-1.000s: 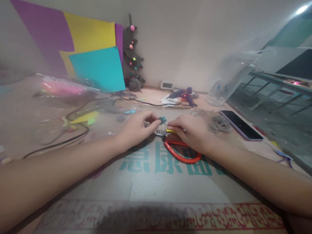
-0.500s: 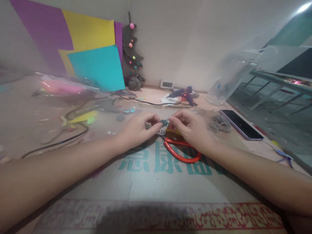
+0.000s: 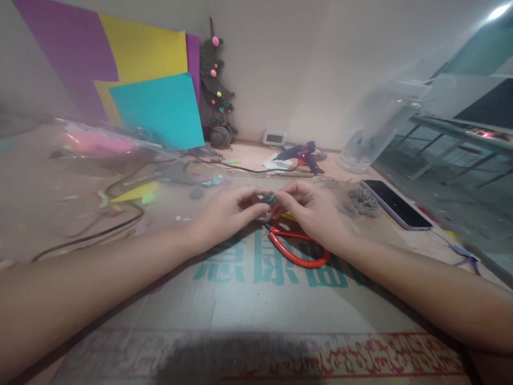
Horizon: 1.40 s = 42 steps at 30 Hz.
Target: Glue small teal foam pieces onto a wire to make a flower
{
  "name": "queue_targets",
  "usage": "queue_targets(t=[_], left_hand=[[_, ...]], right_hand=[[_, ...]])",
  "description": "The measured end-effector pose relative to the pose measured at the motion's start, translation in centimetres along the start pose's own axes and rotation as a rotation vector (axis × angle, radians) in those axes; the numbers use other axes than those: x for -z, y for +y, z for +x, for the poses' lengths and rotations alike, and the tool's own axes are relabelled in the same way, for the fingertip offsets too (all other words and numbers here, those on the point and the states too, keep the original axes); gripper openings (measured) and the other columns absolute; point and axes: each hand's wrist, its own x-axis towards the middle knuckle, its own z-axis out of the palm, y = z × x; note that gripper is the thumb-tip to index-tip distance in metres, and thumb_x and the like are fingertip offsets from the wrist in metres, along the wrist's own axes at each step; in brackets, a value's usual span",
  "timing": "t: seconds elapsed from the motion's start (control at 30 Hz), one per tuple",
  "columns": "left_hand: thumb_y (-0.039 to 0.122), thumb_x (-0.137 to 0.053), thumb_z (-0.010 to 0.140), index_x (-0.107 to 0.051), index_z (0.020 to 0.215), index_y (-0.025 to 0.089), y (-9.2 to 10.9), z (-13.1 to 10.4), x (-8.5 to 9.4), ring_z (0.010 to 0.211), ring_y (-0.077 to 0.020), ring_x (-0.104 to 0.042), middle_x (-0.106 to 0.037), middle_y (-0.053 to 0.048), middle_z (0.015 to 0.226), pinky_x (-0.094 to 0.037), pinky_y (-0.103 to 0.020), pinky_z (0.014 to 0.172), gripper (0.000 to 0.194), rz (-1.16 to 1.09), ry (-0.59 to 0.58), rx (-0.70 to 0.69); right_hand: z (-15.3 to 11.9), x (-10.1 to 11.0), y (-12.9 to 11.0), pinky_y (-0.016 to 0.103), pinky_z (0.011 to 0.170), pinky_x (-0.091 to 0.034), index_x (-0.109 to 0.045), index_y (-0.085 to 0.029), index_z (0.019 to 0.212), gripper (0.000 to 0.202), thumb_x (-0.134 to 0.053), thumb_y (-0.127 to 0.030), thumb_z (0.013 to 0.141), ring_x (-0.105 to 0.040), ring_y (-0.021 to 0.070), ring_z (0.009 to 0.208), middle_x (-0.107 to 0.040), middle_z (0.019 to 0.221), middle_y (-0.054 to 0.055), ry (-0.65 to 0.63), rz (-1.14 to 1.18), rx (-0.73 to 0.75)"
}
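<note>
Between my two hands is a small blue-green and grey piece (image 3: 268,199), perhaps wound with yarn; its exact kind is too small to make out. My left hand (image 3: 236,208) pinches it from the left with thumb and forefinger. From the other side, the thumb and forefinger of my right hand (image 3: 306,206) close on its right edge. Red-handled scissors (image 3: 302,262) lie on the board beneath my hands, their blades mostly hidden by my fingers. Something yellow (image 3: 289,216) shows partly under my right hand.
A coil of grey yarn (image 3: 363,203) and a phone (image 3: 395,206) lie to the right. Behind stand a dark glue gun (image 3: 300,155), a small white digital display (image 3: 274,138) and a clear plastic container (image 3: 363,144). A black cable (image 3: 92,235) crosses the left side.
The small piece has turned and shows more between my fingertips. My right fingertips have moved slightly left, closer against it. The scissors stay in place.
</note>
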Motion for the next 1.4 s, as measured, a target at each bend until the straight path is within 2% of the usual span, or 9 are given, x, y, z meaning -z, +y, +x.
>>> queue_targets(t=[0.1, 0.23, 0.4, 0.5, 0.77, 1.07, 1.2, 1.4], left_hand=[[0.038, -0.060, 0.091, -0.065, 0.120, 0.021, -0.08, -0.07, -0.07, 0.077, -0.0167, -0.068, -0.073, -0.002, 0.087, -0.051, -0.028, 0.072, 0.033, -0.022, 0.013, -0.004], [0.039, -0.064, 0.089, -0.067, 0.114, 0.021, 0.16, -0.11, -0.07, 0.071, -0.0154, -0.065, -0.071, 0.000, 0.080, -0.050, -0.027, 0.068, 0.031, 0.039, 0.038, -0.005], [0.040, -0.058, 0.093, -0.069, 0.110, 0.020, 0.23, -0.23, -0.09, 0.080, -0.0168, -0.066, -0.074, -0.002, 0.092, -0.048, -0.027, 0.071, 0.028, 0.099, 0.043, -0.013], [0.039, -0.054, 0.095, -0.069, 0.109, 0.020, 0.14, -0.31, -0.10, 0.085, -0.0176, -0.067, -0.075, -0.002, 0.096, -0.048, -0.028, 0.074, 0.028, 0.099, 0.035, -0.021], [0.034, -0.050, 0.096, -0.068, 0.091, 0.020, 0.53, -0.16, 0.02, 0.079, -0.0164, -0.065, -0.073, 0.000, 0.086, -0.046, -0.027, 0.071, 0.024, 0.132, 0.015, -0.039], [0.034, -0.059, 0.092, -0.070, 0.096, 0.022, 0.28, -0.28, -0.06, 0.074, -0.0136, -0.063, -0.073, 0.003, 0.084, -0.045, -0.024, 0.067, 0.016, 0.094, -0.003, -0.031], [0.038, -0.058, 0.093, -0.069, 0.095, 0.020, 0.47, -0.36, -0.06, 0.073, -0.0144, -0.062, -0.072, 0.002, 0.082, -0.043, -0.025, 0.066, 0.021, 0.164, 0.001, -0.040], [0.035, -0.053, 0.096, -0.069, 0.093, 0.020, 0.59, -0.39, -0.18, 0.074, -0.0137, -0.062, -0.072, 0.001, 0.083, -0.042, -0.025, 0.067, 0.023, 0.217, 0.007, -0.092]], right_hand=[[0.01, -0.05, 0.02, 0.027, 0.060, -0.058, -0.060, -0.019, 0.081, 0.030, -0.067, -0.047, 0.086, -0.072, 0.0152, 0.062, -0.074, 0.069, 0.001, 0.002, 0.006, 0.002], [0.01, -0.10, -0.04, 0.026, 0.060, -0.059, -0.060, -0.019, 0.082, 0.026, -0.067, -0.044, 0.088, -0.072, 0.0147, 0.063, -0.073, 0.069, 0.001, -0.007, 0.003, -0.005], [0.02, -0.10, -0.04, 0.025, 0.061, -0.058, -0.060, -0.019, 0.081, 0.023, -0.064, -0.039, 0.090, -0.072, 0.0138, 0.064, -0.074, 0.069, 0.001, -0.027, 0.001, 0.001], [-0.03, -0.13, -0.05, 0.026, 0.062, -0.059, -0.060, -0.019, 0.080, 0.023, -0.064, -0.040, 0.090, -0.072, 0.0144, 0.064, -0.074, 0.071, 0.001, -0.037, 0.002, 0.004], [-0.20, -0.19, -0.08, 0.027, 0.062, -0.057, -0.059, -0.019, 0.081, 0.032, -0.065, -0.050, 0.087, -0.070, 0.0145, 0.063, -0.073, 0.071, 0.002, -0.020, -0.032, 0.036], [-0.19, -0.15, -0.24, 0.027, 0.060, -0.056, -0.058, -0.020, 0.079, 0.031, -0.064, -0.049, 0.088, -0.070, 0.0145, 0.061, -0.072, 0.067, 0.000, -0.004, -0.060, 0.044], [-0.22, -0.20, -0.34, 0.027, 0.059, -0.056, -0.059, -0.021, 0.079, 0.029, -0.064, -0.048, 0.089, -0.069, 0.0146, 0.060, -0.071, 0.065, 0.000, -0.001, -0.081, 0.036], [-0.20, -0.18, -0.43, 0.025, 0.058, -0.055, -0.059, -0.020, 0.079, 0.029, -0.064, -0.046, 0.089, -0.069, 0.0136, 0.060, -0.070, 0.066, 0.000, -0.007, -0.085, 0.046]])
